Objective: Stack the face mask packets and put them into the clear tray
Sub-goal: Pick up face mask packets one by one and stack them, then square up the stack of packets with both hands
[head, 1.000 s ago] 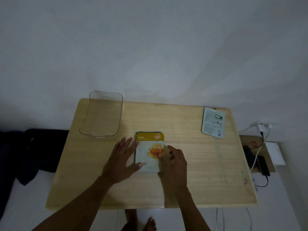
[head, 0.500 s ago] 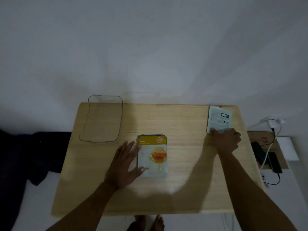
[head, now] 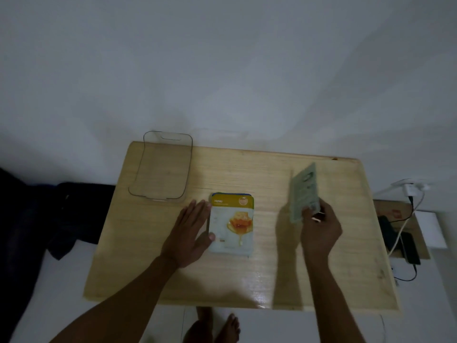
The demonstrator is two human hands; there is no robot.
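Observation:
A stack of face mask packets (head: 232, 225) lies in the middle of the wooden table (head: 247, 276), a yellow "Honey" packet on top. My left hand (head: 189, 232) rests flat against the stack's left edge, fingers spread. My right hand (head: 320, 227) holds a grey-green packet (head: 303, 193) by its lower end, raised off the table and tilted, to the right of the stack. The clear tray (head: 162, 167) stands at the table's back left corner with nothing in it.
A white wall runs behind the table. Dark cloth (head: 59, 219) lies on the floor at the left. At the right, a charger with cables (head: 408, 191), a phone (head: 409, 247) and a cardboard box (head: 395, 211) sit beside the table. My bare feet (head: 212, 328) show below the front edge.
My right hand went from the stack to the far right of the table, took hold of the grey-green packet there, lifted it and brought it leftward. My left hand stayed by the stack.

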